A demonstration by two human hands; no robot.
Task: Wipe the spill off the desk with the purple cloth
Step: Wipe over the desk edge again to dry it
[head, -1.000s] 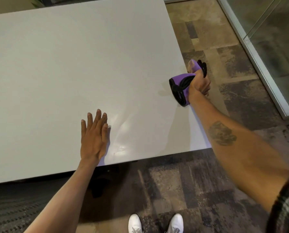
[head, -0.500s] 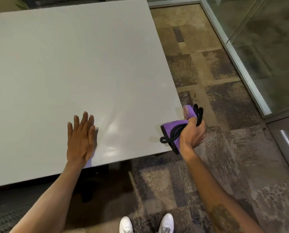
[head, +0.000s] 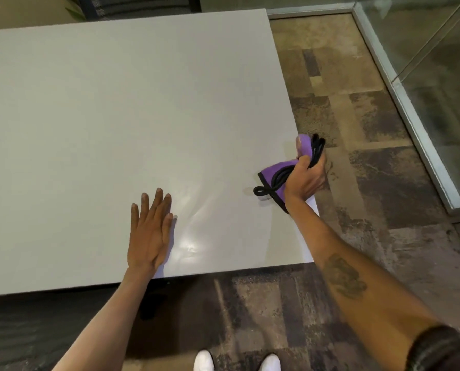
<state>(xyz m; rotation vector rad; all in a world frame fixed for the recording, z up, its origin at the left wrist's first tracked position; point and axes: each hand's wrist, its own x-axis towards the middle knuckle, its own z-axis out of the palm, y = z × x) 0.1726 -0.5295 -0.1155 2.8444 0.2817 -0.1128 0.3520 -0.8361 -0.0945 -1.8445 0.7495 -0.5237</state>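
Observation:
The purple cloth point(head: 281, 170), edged in black and bunched up, is gripped in my right hand point(head: 305, 180) at the right edge of the white desk point(head: 116, 116). Part of the cloth sticks out past my fingers over the desk's edge. My left hand point(head: 149, 231) lies flat, palm down, on the desk near its front edge, holding nothing. A glossy, streaked wet-looking patch point(head: 194, 234) shines on the desk just right of my left hand. No distinct puddle can be made out.
Patterned brown carpet point(head: 357, 210) lies right of and in front of the desk. A glass partition with a metal floor rail point(head: 410, 111) runs along the far right. My white shoes point(head: 204, 361) show at the bottom. A dark chair back point(head: 143, 6) stands behind the desk.
My right hand with the cloth swept along the desk's right edge toward the front corner, then shifted slightly back. My left hand stayed flat in place.

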